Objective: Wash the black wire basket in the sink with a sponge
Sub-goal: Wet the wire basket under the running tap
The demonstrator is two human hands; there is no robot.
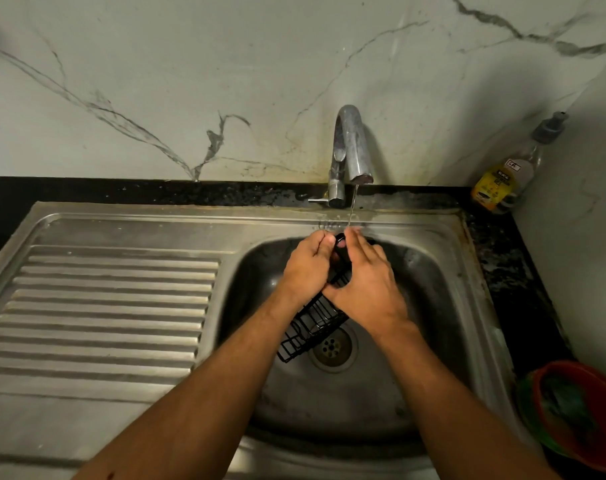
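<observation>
The black wire basket (312, 327) is held tilted over the steel sink (443, 299), its lower end near the drain (332, 348), its upper end under a thin stream of water from the tap (350, 150). My left hand (308, 265) grips the basket's upper left side. My right hand (363, 282) lies over the basket's upper right part, fingers stretched toward the stream and thumb curled against the wires. No sponge shows in either hand; the basket's middle is hidden behind my hands.
A ribbed steel draining board (104, 306) lies left of the basin. A dish-soap pump bottle (506, 174) stands in the back right corner. A red bowl (585, 414) holding something green sits on the black counter at the right edge.
</observation>
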